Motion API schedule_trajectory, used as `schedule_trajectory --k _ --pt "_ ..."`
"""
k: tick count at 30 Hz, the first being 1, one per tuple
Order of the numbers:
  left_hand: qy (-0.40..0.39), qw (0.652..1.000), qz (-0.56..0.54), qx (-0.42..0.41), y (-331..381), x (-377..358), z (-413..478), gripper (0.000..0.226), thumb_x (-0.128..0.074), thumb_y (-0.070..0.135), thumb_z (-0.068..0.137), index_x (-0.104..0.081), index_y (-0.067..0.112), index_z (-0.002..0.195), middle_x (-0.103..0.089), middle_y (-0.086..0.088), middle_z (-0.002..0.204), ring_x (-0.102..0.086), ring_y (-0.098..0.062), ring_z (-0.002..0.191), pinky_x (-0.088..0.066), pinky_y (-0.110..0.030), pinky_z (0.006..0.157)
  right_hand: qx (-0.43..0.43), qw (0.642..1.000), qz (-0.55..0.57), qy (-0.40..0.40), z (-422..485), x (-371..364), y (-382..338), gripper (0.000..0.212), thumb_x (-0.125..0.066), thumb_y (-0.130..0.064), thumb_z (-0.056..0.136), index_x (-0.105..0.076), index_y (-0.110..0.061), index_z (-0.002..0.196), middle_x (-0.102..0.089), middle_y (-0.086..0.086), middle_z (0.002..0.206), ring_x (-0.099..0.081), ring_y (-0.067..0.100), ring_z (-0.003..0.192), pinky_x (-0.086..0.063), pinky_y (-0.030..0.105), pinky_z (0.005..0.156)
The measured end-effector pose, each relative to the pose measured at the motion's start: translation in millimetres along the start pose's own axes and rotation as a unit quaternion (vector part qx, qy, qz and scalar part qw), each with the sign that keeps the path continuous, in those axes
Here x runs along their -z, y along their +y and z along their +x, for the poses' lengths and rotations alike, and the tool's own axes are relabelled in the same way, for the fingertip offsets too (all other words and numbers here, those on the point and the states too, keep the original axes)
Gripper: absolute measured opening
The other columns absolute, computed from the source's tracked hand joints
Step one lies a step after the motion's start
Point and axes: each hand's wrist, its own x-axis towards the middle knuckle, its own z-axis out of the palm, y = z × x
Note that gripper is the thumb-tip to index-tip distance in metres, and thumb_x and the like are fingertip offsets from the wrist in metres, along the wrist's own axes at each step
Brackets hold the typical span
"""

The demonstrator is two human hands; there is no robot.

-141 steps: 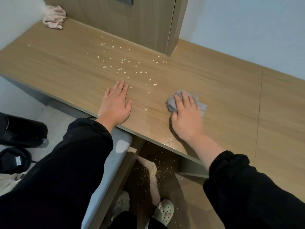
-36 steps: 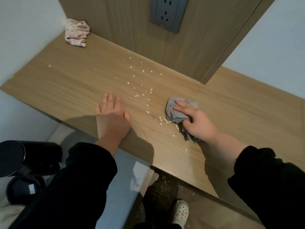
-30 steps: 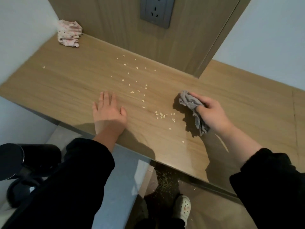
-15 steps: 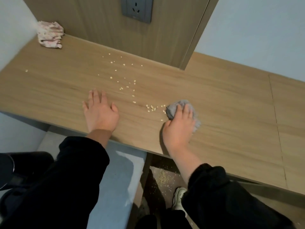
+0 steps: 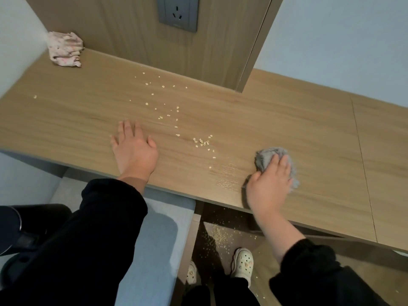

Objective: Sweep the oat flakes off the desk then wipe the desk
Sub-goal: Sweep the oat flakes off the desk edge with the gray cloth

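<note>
Oat flakes point(image 5: 164, 107) lie scattered over the middle of the wooden desk point(image 5: 66, 120), with a small cluster point(image 5: 202, 141) nearer the front. My left hand point(image 5: 134, 151) rests flat on the desk, left of the flakes. My right hand point(image 5: 269, 184) presses down on a crumpled grey cloth point(image 5: 266, 154) near the front edge, to the right of the cluster and apart from it. A damp streak point(image 5: 225, 173) shows on the wood between the cloth and the flakes.
A pink patterned cloth point(image 5: 65, 49) sits in the back left corner. A wall socket point(image 5: 177, 12) is on the wooden panel behind the desk. Many oat flakes point(image 5: 218, 235) lie on the floor by my white shoes point(image 5: 241, 261). A grey-blue seat point(image 5: 161, 228) stands under the desk edge.
My right hand has slid the grey cloth to the right, away from the cluster of flakes. My left hand stays flat in the same place.
</note>
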Motion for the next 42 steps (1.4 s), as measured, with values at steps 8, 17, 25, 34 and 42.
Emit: schedule_trajectory --k 8,17,25,34,42 --pt "-0.004 1.000 0.009 -0.002 -0.6 3.6 -0.8 0.059 -0.030 0.032 0.097 -0.023 0.009 0.151 -0.013 -0.013 0.160 -0.006 -0.025 0.148 -0.008 -0.049 0.119 0.120 0.991 0.014 -0.055 -26.0 -28.9 -85.0 0.064 -0.027 -0.020 0.099 0.004 -0.010 0.154 0.010 0.011 0.162 0.010 0.026 0.149 0.003 0.046 0.120" --pt "0.000 1.000 0.009 -0.006 0.0 1.7 -0.7 0.058 -0.029 0.031 0.097 -0.024 0.009 0.151 -0.014 -0.014 0.160 -0.006 -0.026 0.148 -0.008 -0.050 0.119 0.012 1.000 0.000 0.000 39.1 -8.4 -49.0 0.064 -0.040 -0.020 0.096 -0.015 -0.011 0.154 -0.010 0.016 0.161 -0.010 0.033 0.148 -0.013 0.053 0.119" --pt "-0.002 1.000 0.015 -0.005 0.1 1.0 -0.2 0.061 -0.027 0.033 0.097 -0.021 0.010 0.152 -0.012 -0.013 0.160 -0.005 -0.026 0.148 -0.008 -0.049 0.119 0.289 0.954 0.038 -0.071 42.6 -23.9 -101.7 0.061 -0.041 -0.014 0.097 -0.020 -0.013 0.154 -0.009 0.010 0.162 -0.004 0.024 0.150 -0.001 0.035 0.122" --pt "-0.011 1.000 0.010 0.004 1.0 2.0 -0.1 0.060 -0.025 0.036 0.098 -0.017 0.015 0.153 -0.006 -0.010 0.161 0.000 -0.024 0.149 -0.007 -0.048 0.120 0.299 0.952 -0.011 -0.072 129.7 -11.0 -97.6 0.057 -0.045 -0.014 0.094 -0.029 -0.004 0.148 -0.026 0.017 0.156 -0.019 0.030 0.146 -0.008 0.039 0.120" --pt "0.005 0.992 -0.010 0.125 -1.1 1.5 2.6 0.063 -0.021 0.037 0.098 0.002 0.019 0.154 0.008 -0.009 0.161 0.006 -0.025 0.148 -0.004 -0.047 0.120 0.411 0.904 0.009 -0.115 160.0 -25.4 -158.7 0.055 -0.043 -0.013 0.097 -0.029 -0.007 0.150 -0.025 0.013 0.158 -0.020 0.026 0.146 -0.010 0.033 0.119"
